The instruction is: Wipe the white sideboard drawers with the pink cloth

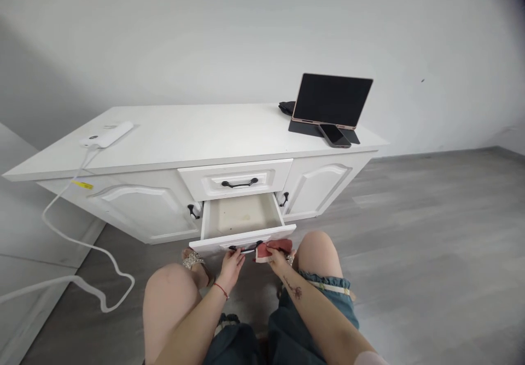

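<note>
A white lower drawer [246, 220] stands pulled out of the cabinet, with a few small dark specks on its pale bottom. My left hand [232, 264] has its fingers closed at the left part of the drawer's black handle [247, 249]. In my right hand [279, 260] is a red cloth [281, 245] with a pale edge, pressed against the drawer front by the right end of that handle. The fingertips under the cloth are partly hidden.
Above is a closed drawer [238, 181]. On the white cabinet top [197, 129] stand a tablet-like screen [333, 100], a phone [334, 135] and a white power strip [109, 134], its cord hanging to the left. My knees flank the open drawer.
</note>
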{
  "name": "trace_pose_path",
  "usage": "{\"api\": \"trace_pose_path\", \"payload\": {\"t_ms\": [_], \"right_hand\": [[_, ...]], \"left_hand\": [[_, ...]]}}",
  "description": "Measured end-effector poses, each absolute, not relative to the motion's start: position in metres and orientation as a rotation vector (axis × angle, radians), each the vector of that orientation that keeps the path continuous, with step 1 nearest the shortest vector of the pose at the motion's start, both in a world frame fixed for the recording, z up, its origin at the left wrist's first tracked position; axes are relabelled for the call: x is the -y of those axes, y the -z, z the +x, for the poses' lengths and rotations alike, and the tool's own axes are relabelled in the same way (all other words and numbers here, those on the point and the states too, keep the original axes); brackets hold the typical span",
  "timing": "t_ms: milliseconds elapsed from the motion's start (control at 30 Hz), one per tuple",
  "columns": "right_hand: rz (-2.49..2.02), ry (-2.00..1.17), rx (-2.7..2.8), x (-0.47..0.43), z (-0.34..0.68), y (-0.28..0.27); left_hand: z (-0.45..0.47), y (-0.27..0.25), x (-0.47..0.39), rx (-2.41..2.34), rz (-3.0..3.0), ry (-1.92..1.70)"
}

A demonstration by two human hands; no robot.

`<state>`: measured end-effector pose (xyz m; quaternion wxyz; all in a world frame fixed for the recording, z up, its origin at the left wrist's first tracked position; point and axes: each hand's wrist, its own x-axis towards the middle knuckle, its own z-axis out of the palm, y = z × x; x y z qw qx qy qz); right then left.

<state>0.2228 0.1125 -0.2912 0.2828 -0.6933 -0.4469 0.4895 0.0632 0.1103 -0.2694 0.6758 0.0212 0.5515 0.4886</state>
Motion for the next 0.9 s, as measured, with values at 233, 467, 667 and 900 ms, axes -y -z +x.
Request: {"api": "trace_pose_path", "payload": {"t_ms": [233,467,667,900], "right_hand": [[-1.604,-1.242,0.344,-0.109,0.216,0.303],[-1.328,-1.120,0.030,-0.102,0.243,0.276],[-1.130,-1.292,0.011,-0.099,0.216,0.250],[-1.065,-1.673,0.037,-0.103,0.143,0.243]], "left_hand": [[0.062,0.262,-0.108,-1.236,0.036,-1.079],[0.061,0.261,-0.108,-1.224,0.026,-1.068],[0.059,0.265,-0.106,-1.194,-0.011,-1.096],[0.060,0.261,-0.103,-1.064,-0.066,-1.249]]}}
